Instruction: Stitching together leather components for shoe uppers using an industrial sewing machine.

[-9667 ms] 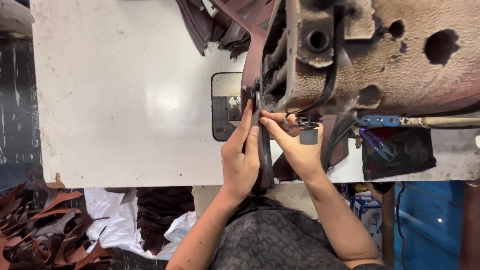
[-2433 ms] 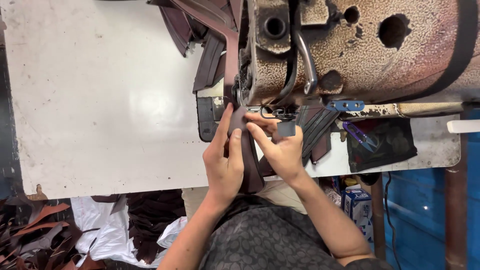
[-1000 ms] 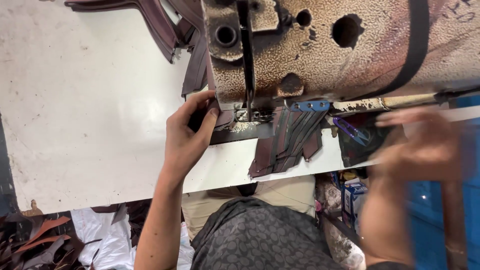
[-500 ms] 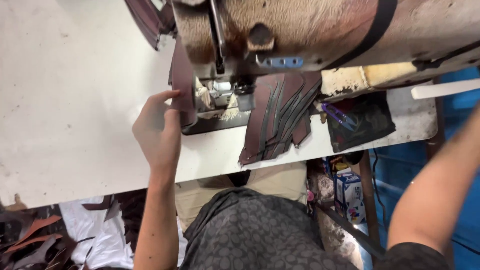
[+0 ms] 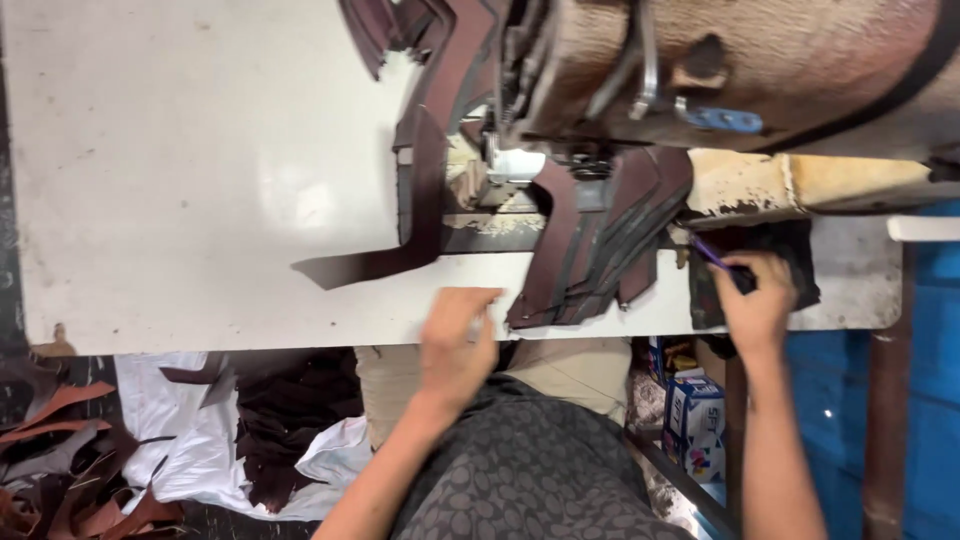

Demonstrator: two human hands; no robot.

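Observation:
My left hand point(image 5: 456, 340) rests at the front edge of the white table point(image 5: 200, 180), fingers loosely curled, next to a stack of dark brown leather pieces point(image 5: 600, 240) that hangs over the edge. My right hand point(image 5: 757, 300) is far to the right, closed around a small purple-handled tool point(image 5: 712, 254) that lies on a black cloth point(image 5: 760, 262). The worn sewing machine point(image 5: 740, 70) fills the top right. A long brown leather strip point(image 5: 425, 200) trails from under its needle area toward the left.
More dark leather pieces point(image 5: 400, 30) lie behind the machine. Below the table, leather scraps point(image 5: 70, 450) and a white sheet point(image 5: 200, 440) cover the floor at left. Small cartons point(image 5: 695, 420) sit under the table at right, beside a blue surface point(image 5: 920, 400).
My right hand has swung away from the needle to the right and closed on the purple tool. My left hand has dropped from the machine to the table's front edge. The view shifted.

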